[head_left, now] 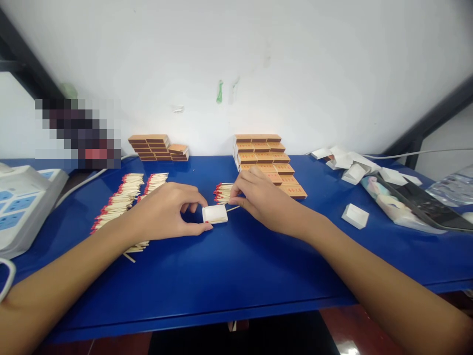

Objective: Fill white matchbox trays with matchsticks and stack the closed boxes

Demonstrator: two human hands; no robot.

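A small white matchbox tray lies on the blue table in front of me. My left hand grips its left end between thumb and fingers. At the tray's right side, my right hand pinches a matchstick, whose far end reaches the tray's edge. A small pile of red-headed matches sits just behind the tray, partly hidden by my right hand. Two long rows of matches, a left row and a right row, lie to the left; my left hand and forearm cover part of them.
Stacked matchboxes stand at the back left. A stepped stack of matchboxes is behind my right hand. To the right are a loose white tray, more white trays and a phone. A power strip sits left.
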